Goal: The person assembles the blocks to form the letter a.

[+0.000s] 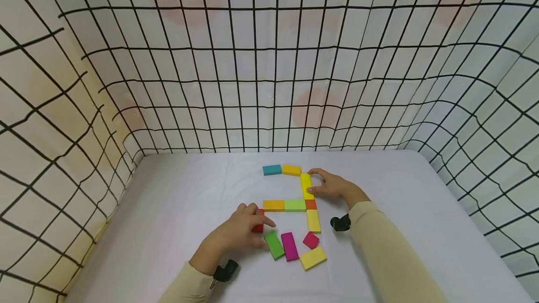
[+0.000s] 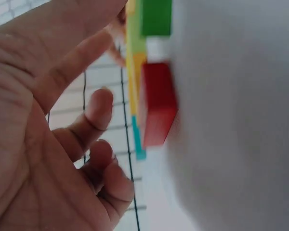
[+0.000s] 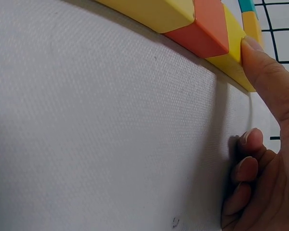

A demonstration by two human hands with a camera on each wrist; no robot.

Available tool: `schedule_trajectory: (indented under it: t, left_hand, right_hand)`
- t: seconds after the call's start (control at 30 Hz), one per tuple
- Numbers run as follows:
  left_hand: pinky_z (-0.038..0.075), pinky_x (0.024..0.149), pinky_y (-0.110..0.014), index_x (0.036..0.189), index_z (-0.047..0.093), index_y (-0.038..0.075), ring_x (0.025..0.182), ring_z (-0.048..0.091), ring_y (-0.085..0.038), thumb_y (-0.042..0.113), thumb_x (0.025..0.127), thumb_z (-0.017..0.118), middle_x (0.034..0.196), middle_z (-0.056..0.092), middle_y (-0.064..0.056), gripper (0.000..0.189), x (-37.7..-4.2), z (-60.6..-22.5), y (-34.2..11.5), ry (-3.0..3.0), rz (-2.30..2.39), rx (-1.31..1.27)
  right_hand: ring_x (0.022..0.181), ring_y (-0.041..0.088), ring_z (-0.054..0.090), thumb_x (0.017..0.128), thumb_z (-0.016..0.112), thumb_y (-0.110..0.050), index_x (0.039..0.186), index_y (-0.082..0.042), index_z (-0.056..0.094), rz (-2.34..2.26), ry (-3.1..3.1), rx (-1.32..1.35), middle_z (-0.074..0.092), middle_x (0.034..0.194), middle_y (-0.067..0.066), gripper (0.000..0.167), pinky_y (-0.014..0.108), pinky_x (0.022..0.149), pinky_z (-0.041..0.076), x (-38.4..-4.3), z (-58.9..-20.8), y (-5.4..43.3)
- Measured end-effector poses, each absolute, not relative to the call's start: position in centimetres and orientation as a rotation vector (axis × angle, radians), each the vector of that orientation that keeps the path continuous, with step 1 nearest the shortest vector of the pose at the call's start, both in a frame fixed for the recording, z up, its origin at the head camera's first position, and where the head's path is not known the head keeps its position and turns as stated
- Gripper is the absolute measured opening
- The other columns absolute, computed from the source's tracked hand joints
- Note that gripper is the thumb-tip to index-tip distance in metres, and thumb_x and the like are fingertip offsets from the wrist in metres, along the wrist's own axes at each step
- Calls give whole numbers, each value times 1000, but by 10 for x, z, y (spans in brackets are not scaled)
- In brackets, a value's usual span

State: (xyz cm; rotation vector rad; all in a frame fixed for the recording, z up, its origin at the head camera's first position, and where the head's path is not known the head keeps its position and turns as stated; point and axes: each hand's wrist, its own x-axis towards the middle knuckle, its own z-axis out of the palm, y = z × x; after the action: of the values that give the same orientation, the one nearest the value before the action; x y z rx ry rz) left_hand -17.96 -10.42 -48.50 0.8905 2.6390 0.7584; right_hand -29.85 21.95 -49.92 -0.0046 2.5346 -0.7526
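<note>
My left hand [image 1: 237, 228] hovers over a red block [image 2: 159, 103], its index finger reaching out and its thumb near a green block [image 1: 274, 245]. In the left wrist view a gap shows between its fingers and the red block. My right hand [image 1: 334, 186] is at a bright yellow block [image 1: 306, 185]. Its thumb lies on the block's side edge and its index finger bends round the far end; the other fingers curl loosely. That block joins an orange-red block [image 1: 310, 204] and a pale yellow block [image 1: 313, 221] in a line.
A light green block [image 1: 294, 205] and an orange block [image 1: 273, 205] branch left from the line. Teal [image 1: 272, 169] and amber [image 1: 291, 170] blocks lie at the back. Magenta [image 1: 289, 247], pink-red [image 1: 310, 240] and yellow [image 1: 313, 258] blocks lie in front. Black wire mesh [image 1: 265, 81] surrounds the white table.
</note>
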Motion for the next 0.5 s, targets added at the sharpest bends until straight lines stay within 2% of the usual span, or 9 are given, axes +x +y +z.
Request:
schedule_trajectory:
  t: [0.13, 0.27, 0.5]
  left_hand:
    - [34, 77, -24, 111, 78, 33, 92, 37, -9, 38, 77, 89, 96, 50, 9, 36, -179, -489, -94, 2610, 693, 943]
    - [33, 76, -23, 101, 79, 34, 90, 37, -8, 39, 75, 91, 91, 47, 12, 29, -177, -488, -92, 2625, 677, 906]
    - [34, 79, -27, 95, 77, 33, 94, 36, -12, 40, 74, 91, 97, 48, 10, 25, -177, -482, -98, 2650, 646, 863]
  right_hand:
    - [134, 43, 46, 89, 72, -56, 153, -34, 37, -761, 2534, -3, 42, 156, 25, 76, 68, 113, 34, -299, -499, 221]
    - [132, 42, 47, 88, 73, -56, 153, -35, 37, -767, 2525, 5, 42, 156, 25, 77, 68, 113, 34, -299, -500, 222]
    - [133, 43, 47, 88, 72, -57, 153, -35, 37, -750, 2533, -11, 43, 156, 25, 77, 68, 113, 35, -299, -500, 222]
